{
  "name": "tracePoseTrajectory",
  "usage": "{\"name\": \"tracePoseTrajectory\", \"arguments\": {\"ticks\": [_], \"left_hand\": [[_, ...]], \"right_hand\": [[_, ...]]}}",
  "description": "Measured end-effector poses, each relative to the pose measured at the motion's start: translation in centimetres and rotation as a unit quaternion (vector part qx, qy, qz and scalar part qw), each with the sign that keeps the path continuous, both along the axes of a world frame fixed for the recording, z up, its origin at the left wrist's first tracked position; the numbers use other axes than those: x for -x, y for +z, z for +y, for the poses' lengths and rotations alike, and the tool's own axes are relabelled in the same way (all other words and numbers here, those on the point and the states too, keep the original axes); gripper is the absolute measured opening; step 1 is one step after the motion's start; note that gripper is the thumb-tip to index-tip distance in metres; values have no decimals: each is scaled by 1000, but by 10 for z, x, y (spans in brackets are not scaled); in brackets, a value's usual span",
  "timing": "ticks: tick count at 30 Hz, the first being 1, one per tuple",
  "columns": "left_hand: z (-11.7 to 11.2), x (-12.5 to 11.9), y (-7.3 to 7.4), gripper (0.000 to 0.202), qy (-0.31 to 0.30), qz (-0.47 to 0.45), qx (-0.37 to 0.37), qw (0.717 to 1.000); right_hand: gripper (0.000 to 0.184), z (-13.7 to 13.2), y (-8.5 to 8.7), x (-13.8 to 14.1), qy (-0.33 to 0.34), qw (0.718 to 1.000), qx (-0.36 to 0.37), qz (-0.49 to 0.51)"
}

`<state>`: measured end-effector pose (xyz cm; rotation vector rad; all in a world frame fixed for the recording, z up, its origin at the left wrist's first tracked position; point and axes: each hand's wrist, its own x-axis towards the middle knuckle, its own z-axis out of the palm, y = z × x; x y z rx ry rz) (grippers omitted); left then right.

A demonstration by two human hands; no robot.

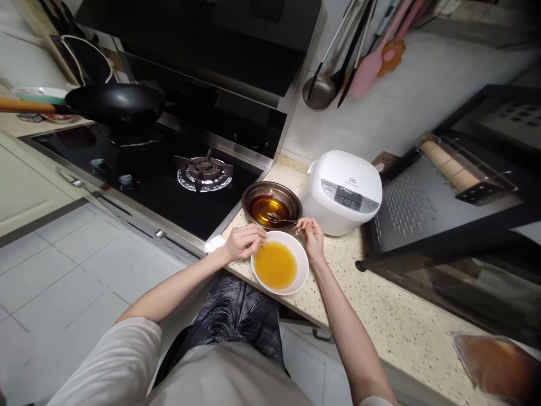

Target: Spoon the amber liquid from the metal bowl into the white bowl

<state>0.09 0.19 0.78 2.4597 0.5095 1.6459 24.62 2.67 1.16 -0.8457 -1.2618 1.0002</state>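
Observation:
A white bowl of orange-yellow liquid sits on the speckled counter near its front edge. My left hand rests curled against the bowl's left rim. My right hand pinches the handle of a metal spoon whose bowl lies in the dark amber liquid of a metal bowl just behind the white one.
A white rice cooker stands right of the metal bowl. A gas hob with a black frying pan lies to the left. Utensils hang on the wall. An open dish rack fills the right.

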Motion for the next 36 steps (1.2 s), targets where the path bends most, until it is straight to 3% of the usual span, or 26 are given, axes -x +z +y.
{"name": "tracePoseTrajectory", "arguments": {"ticks": [15, 36], "left_hand": [[0, 1, -2, 26, 6, 10, 2, 1000], [0, 1, -1, 25, -4, 6, 12, 1000]], "right_hand": [[44, -5, 4, 4, 13, 998, 20, 53], [44, -28, 46, -23, -10, 994, -59, 88]]}}
